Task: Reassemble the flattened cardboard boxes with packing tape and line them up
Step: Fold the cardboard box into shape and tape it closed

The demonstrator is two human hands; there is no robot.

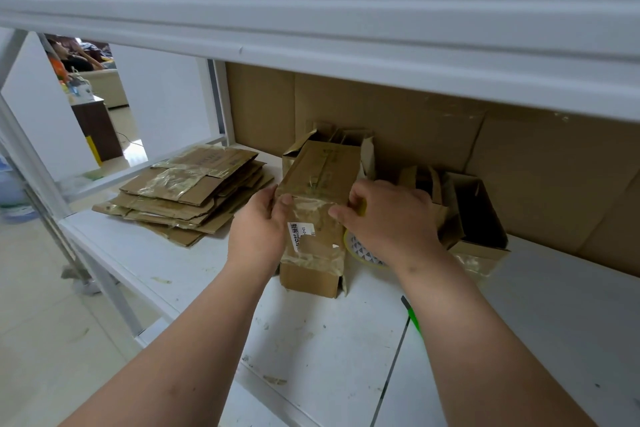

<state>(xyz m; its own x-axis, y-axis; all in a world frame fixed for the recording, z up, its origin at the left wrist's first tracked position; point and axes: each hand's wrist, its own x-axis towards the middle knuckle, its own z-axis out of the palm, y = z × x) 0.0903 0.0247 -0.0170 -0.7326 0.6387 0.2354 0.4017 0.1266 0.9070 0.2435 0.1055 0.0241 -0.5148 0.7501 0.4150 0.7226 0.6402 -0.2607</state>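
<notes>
Nearest us, below our wrists, the shelf (311, 340) lies bare apart from a green tool (414, 317) under the right forearm. Our left hand (258, 229) and right hand (388, 218) press in on either side of the box (317, 204) that lies on its side between them, fingers curled over its upper edges. We judge this grip squares the box and smooths the tape across its seam. The tape roll (360, 251) sits just under the right hand, ready for the next strip. Right of that hand stand finished boxes (474, 215), so the lining-up has little room there. Left of and beyond the left hand lies the flat stack (190, 191), near the shelf's edge. Overhead, the upper shelf (346, 28) limits lifting.
</notes>
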